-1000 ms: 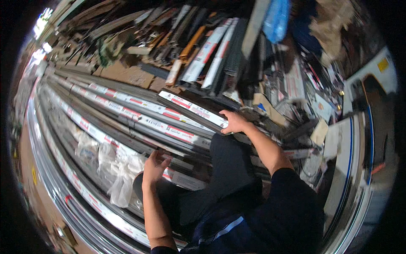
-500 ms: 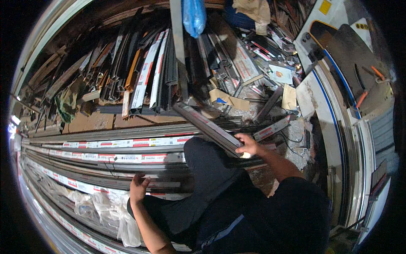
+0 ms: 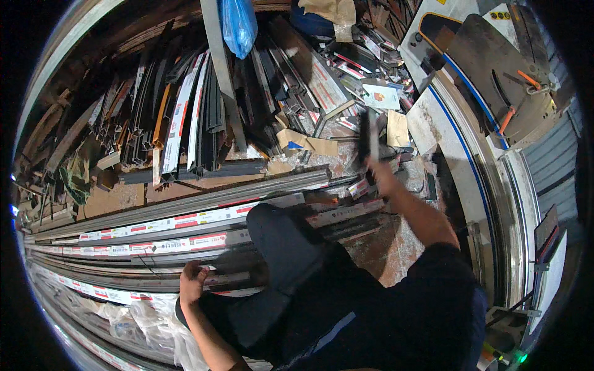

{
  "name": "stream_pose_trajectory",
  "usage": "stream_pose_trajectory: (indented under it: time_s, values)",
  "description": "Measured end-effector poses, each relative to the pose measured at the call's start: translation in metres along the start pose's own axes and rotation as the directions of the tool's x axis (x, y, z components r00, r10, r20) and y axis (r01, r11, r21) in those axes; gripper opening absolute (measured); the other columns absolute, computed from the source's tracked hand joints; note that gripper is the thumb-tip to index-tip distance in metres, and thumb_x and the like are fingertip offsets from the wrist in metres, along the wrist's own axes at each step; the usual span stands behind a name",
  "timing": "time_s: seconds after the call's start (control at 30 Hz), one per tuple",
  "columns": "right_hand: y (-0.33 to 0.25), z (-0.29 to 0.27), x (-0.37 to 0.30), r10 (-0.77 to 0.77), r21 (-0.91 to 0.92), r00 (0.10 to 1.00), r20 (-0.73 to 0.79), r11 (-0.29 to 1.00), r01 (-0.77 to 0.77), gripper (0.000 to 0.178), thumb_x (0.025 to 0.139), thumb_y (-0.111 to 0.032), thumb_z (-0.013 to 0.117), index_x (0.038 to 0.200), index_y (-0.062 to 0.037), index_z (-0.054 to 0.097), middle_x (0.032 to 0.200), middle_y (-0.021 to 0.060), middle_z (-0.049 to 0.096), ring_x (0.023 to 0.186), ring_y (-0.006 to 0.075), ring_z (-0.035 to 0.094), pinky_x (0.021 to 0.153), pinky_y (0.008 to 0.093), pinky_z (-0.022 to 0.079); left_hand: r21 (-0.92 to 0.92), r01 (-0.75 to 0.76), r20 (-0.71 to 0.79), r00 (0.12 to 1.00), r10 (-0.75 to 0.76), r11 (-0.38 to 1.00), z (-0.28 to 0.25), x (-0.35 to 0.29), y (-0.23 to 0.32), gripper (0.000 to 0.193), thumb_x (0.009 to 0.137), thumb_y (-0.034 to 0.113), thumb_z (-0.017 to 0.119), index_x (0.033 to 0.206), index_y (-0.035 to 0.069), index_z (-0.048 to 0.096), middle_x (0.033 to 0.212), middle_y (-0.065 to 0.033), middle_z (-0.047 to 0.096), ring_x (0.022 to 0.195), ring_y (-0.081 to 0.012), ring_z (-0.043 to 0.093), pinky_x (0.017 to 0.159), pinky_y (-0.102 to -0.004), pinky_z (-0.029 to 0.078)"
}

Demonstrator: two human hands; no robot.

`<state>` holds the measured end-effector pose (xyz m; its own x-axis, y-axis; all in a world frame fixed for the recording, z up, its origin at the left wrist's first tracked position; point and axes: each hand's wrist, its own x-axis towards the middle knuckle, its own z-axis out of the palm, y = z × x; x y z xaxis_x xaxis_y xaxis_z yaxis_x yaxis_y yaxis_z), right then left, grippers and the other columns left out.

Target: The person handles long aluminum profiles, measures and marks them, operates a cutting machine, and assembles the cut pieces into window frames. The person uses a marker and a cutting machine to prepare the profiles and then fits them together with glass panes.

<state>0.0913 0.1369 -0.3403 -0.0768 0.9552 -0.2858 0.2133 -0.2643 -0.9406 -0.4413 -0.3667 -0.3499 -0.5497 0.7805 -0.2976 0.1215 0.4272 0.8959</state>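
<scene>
My right hand (image 3: 378,174) is closed round a short dark metal profile (image 3: 369,135) and holds it up, blurred, over the scrap-strewn floor. Lower left, my left hand (image 3: 193,279) rests with curled fingers on a long grey metal profile (image 3: 154,281) in the stack of long profiles (image 3: 185,219) with red and white labels. My raised knee in dark trousers (image 3: 281,238) lies between the two hands, over the stack.
A heap of short profile offcuts (image 3: 185,123) leans at the back left, with a blue plastic bag (image 3: 238,25) above. Cardboard scraps (image 3: 303,143) litter the floor. A saw machine table (image 3: 495,68) curves round the right side. Clear plastic wrap (image 3: 148,315) lies at lower left.
My right hand has lifted the short profile off the stack and swung it up and to the right. My view turned right; my left hand stays on the long profiles.
</scene>
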Motion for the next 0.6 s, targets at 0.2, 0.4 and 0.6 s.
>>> stream_pose_trajectory:
  time_s: [0.2,0.4,0.6]
  values:
    - [-0.197,-0.020,0.147,-0.605,-0.392,0.642,-0.471,0.796,0.462,0.127,0.067,-0.056,0.096,0.154,0.0142,0.035,0.151,0.0338,0.050,0.140,0.0405,0.053,0.118,0.0428,0.042,-0.115,0.099,0.028,0.995,-0.097,0.988,-0.001,-0.002,0.011,0.046,0.097,0.017,0.079,0.130,-0.008,0.059,0.105,-0.0140,0.073,0.098,-0.0210,0.069,0.088,-0.0349,0.054]
    - [-0.126,0.119,0.138,-0.626,-0.516,0.734,-0.265,0.735,0.440,0.068,0.077,-0.040,0.088,0.126,0.0037,0.070,0.122,0.0238,0.074,0.119,0.0389,0.068,0.107,0.0425,0.051,-0.121,0.027,-0.019,0.999,-0.030,0.992,0.002,-0.008,0.006,0.052,0.095,0.022,0.081,0.131,-0.008,0.059,0.105,-0.0158,0.072,0.097,-0.0216,0.070,0.088,-0.0350,0.054]
    - [-0.010,0.309,-0.038,-0.636,-0.066,0.338,0.694,0.410,0.910,0.041,0.080,-0.027,0.086,0.113,-0.0073,0.072,0.110,0.0143,0.073,0.110,0.0355,0.070,0.096,0.0473,0.055,-0.085,-0.001,-0.054,0.999,-0.004,0.996,0.006,-0.015,0.013,0.051,0.094,0.022,0.083,0.130,-0.007,0.061,0.099,-0.0142,0.072,0.093,-0.0228,0.071,0.085,-0.0352,0.055]
